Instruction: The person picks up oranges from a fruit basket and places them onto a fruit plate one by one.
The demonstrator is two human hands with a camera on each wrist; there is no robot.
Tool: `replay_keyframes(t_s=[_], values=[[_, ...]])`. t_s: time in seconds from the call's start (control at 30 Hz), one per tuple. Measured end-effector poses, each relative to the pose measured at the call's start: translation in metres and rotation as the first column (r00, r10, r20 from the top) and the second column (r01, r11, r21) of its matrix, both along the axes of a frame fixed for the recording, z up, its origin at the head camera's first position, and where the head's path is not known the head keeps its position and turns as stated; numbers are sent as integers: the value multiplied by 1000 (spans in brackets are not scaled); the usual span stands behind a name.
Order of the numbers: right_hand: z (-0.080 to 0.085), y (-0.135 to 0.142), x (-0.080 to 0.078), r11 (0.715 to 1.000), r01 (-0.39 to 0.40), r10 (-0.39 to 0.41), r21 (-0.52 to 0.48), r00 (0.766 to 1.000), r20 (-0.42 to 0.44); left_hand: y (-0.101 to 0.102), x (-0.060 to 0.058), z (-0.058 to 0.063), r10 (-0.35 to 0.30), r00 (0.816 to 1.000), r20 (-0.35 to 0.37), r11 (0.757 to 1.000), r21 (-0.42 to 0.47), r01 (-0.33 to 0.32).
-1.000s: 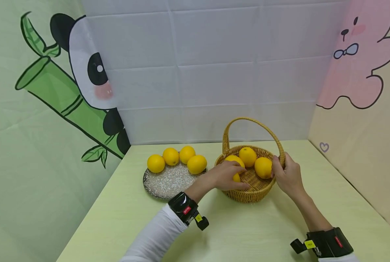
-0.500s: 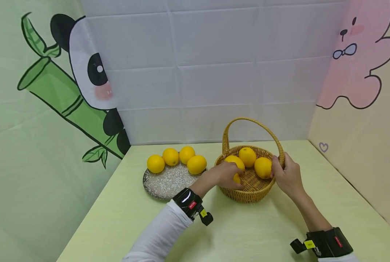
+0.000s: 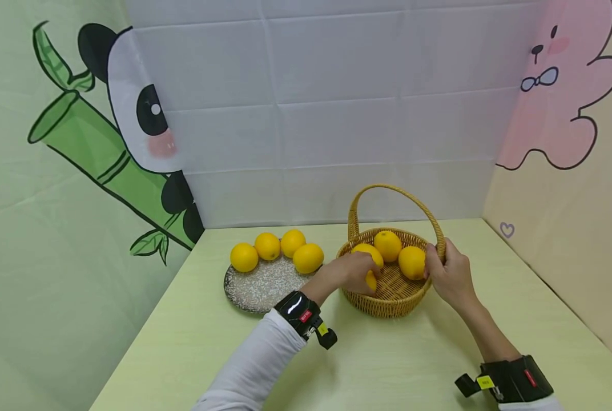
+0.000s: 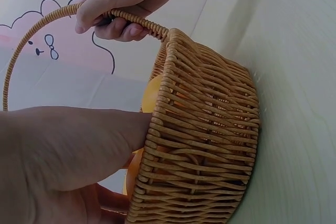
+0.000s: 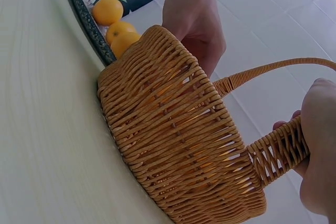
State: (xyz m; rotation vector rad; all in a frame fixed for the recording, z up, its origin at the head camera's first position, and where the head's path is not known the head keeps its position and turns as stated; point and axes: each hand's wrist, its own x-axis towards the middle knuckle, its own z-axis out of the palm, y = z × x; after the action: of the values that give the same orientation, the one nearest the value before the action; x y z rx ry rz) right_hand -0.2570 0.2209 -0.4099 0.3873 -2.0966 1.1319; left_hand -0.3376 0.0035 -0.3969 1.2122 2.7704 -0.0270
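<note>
A woven wicker basket (image 3: 383, 308) with a tall arched handle stands on the table. My right hand (image 3: 451, 274) grips the base of its handle on the right side. Reaching over the near left rim, my left hand (image 3: 356, 272) curls its fingers round an orange (image 3: 371, 281) low in the basket. The basket wall hides the fingertips in the left wrist view. Further oranges lie in the basket: one (image 3: 369, 252) beyond the left hand, one (image 3: 387, 246) at the back and one (image 3: 411, 262) by the right hand.
Left of the basket a speckled grey plate (image 3: 265, 288) carries several oranges (image 3: 267, 246) along its back and right edge. The pale table (image 3: 182, 348) ends at a white cloth backdrop (image 3: 331, 131), with printed side walls left and right.
My left hand has drawn its fingers and thumb in round the orange in the basket, and its wrist has shifted slightly right. The right hand has stayed on the handle.
</note>
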Motion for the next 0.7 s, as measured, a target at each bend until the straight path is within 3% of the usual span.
replay_keyframes(t_s=[0.3, 0.5, 0.7], values=[[-22, 15, -21, 1000, -1, 1, 0, 1000, 10, -2, -5, -4, -28, 1000, 11, 998, 49, 28], [-3, 3, -3, 1000, -7, 7, -6, 1000, 8, -3, -7, -7, -52, 999, -5, 995, 85, 52], [-2, 2, -2, 1000, -1, 1, -4, 1000, 3, -5, -8, -8, -80, 997, -22, 989, 121, 82]])
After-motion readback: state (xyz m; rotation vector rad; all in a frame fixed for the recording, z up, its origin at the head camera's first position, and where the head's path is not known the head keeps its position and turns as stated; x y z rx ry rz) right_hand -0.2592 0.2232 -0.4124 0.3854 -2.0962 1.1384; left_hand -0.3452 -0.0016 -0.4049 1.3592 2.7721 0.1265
